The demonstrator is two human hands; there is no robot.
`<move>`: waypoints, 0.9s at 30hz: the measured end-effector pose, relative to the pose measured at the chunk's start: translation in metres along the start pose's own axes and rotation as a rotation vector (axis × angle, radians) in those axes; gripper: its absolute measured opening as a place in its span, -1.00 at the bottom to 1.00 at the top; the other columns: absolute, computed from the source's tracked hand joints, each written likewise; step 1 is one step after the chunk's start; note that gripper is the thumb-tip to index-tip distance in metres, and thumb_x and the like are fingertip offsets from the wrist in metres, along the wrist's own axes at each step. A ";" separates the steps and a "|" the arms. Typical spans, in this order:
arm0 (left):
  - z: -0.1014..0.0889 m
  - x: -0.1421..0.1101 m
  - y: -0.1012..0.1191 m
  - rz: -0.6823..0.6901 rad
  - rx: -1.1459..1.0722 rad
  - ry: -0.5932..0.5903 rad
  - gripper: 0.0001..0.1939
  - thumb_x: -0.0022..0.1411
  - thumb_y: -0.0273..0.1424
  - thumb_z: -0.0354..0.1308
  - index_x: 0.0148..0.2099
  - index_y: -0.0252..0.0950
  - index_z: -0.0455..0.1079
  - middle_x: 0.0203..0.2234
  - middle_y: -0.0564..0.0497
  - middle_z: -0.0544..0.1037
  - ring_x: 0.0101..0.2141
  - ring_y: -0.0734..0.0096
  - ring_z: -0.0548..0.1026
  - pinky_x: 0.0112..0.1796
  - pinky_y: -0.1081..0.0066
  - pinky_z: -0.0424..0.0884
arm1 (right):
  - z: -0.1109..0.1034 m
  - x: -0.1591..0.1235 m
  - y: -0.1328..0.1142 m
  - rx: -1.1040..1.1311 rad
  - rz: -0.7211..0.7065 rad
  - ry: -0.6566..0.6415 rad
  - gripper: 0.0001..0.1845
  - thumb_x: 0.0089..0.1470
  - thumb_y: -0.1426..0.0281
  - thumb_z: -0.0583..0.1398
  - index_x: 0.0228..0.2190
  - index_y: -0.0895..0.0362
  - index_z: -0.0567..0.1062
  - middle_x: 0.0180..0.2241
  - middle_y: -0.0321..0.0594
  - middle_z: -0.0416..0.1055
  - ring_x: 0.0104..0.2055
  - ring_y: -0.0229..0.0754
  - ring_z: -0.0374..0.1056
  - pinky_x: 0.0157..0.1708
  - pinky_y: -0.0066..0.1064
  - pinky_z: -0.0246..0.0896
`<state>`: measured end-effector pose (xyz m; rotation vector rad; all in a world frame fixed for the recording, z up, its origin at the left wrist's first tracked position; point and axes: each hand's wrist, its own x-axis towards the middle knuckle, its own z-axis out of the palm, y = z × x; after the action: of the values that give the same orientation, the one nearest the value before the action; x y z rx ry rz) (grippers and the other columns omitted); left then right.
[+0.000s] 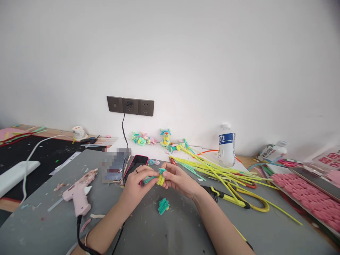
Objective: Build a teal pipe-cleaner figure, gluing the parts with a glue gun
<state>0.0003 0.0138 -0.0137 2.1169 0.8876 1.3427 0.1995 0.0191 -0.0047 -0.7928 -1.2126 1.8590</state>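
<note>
Both of my hands meet over the grey mat at the middle of the view. My right hand (pixel 177 180) pinches a small yellow and teal pipe-cleaner piece (pixel 160 180) between thumb and fingers. From the left, my left hand (pixel 140 184) closes its fingertips on a teal strand (pixel 147 180) at the side of that piece; how the two join is partly hidden by the fingers. A teal pipe-cleaner bundle (pixel 163 206) with a bit of yellow lies on the mat just below the hands.
A pink glue gun (pixel 79 198) lies at left with its black cord. Yellow-green pipe cleaners (pixel 220 173), yellow-handled pliers (pixel 228 198) and a white bottle (pixel 226 148) are at right. Finished pipe-cleaner figures (pixel 165 138) stand by the wall; a phone (pixel 136 164) lies behind my left hand.
</note>
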 end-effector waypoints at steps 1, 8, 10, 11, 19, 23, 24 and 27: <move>0.000 0.000 0.000 0.014 0.002 0.010 -0.91 0.28 -0.46 0.22 -0.24 -0.20 0.55 -0.34 0.00 0.58 -0.28 0.33 0.56 -0.22 0.39 0.44 | 0.000 0.000 0.000 0.002 -0.001 -0.001 -0.55 -0.05 0.13 0.43 -0.34 0.11 0.37 -0.50 -0.38 0.47 -0.51 -0.39 0.36 -0.44 -0.54 0.23; -0.001 0.000 0.001 -0.108 -0.023 -0.101 -0.92 0.24 -0.45 0.23 -0.34 -0.24 0.46 -0.42 0.05 0.49 -0.46 0.44 0.39 -0.42 0.46 0.30 | 0.004 -0.001 0.000 -0.036 0.007 0.021 -0.51 -0.11 0.14 0.46 -0.34 0.10 0.36 -0.52 -0.42 0.45 -0.53 -0.38 0.34 -0.46 -0.52 0.24; -0.001 0.001 0.001 -0.140 -0.023 -0.132 -0.90 0.25 -0.43 0.20 -0.35 -0.25 0.43 -0.44 0.06 0.45 -0.48 0.45 0.34 -0.45 0.46 0.25 | 0.005 -0.001 0.000 -0.049 0.005 0.023 -0.51 -0.12 0.15 0.47 -0.34 0.10 0.36 -0.53 -0.42 0.44 -0.52 -0.36 0.35 -0.45 -0.51 0.24; -0.001 0.001 0.001 -0.147 -0.019 -0.137 -0.89 0.27 -0.42 0.18 -0.35 -0.25 0.42 -0.44 0.06 0.43 -0.48 0.46 0.32 -0.45 0.45 0.23 | 0.005 -0.001 -0.001 -0.052 -0.005 0.031 -0.52 -0.12 0.15 0.47 -0.35 0.11 0.37 -0.53 -0.42 0.43 -0.52 -0.36 0.35 -0.45 -0.51 0.24; 0.001 0.001 0.002 -0.142 -0.017 -0.178 -0.86 0.34 -0.40 0.08 -0.33 -0.24 0.32 -0.41 0.07 0.39 -0.44 0.45 0.33 -0.39 0.45 0.25 | -0.007 0.005 0.000 0.049 -0.140 0.224 -0.53 -0.06 0.06 0.42 -0.44 0.10 0.36 -0.54 -0.39 0.40 -0.55 -0.36 0.27 -0.49 -0.50 0.19; -0.001 0.003 -0.001 -0.180 0.068 -0.077 -0.84 0.34 -0.39 0.05 -0.34 -0.23 0.27 -0.46 0.09 0.35 -0.45 0.43 0.32 -0.39 0.44 0.24 | -0.011 0.006 0.002 0.084 -0.148 0.261 -0.54 -0.06 0.07 0.43 -0.43 0.10 0.36 -0.53 -0.39 0.38 -0.52 -0.36 0.27 -0.48 -0.52 0.19; -0.001 0.004 -0.001 -0.173 0.078 -0.072 -0.82 0.34 -0.39 0.05 -0.36 -0.23 0.25 -0.47 0.10 0.34 -0.45 0.43 0.32 -0.39 0.43 0.23 | -0.011 0.006 0.002 0.079 -0.145 0.258 -0.54 -0.06 0.07 0.43 -0.43 0.10 0.36 -0.53 -0.39 0.38 -0.52 -0.36 0.27 -0.47 -0.52 0.19; -0.001 0.004 0.002 -0.124 0.037 -0.130 -0.74 0.34 -0.41 0.02 -0.44 -0.23 0.17 -0.47 0.08 0.32 -0.42 0.42 0.34 -0.35 0.42 0.26 | -0.010 0.006 0.002 0.059 -0.135 0.245 -0.52 -0.07 0.04 0.42 -0.45 0.10 0.35 -0.54 -0.38 0.40 -0.53 -0.35 0.28 -0.46 -0.51 0.20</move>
<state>0.0007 0.0155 -0.0094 2.1132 0.9787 1.1219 0.2041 0.0286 -0.0109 -0.8575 -1.0262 1.6281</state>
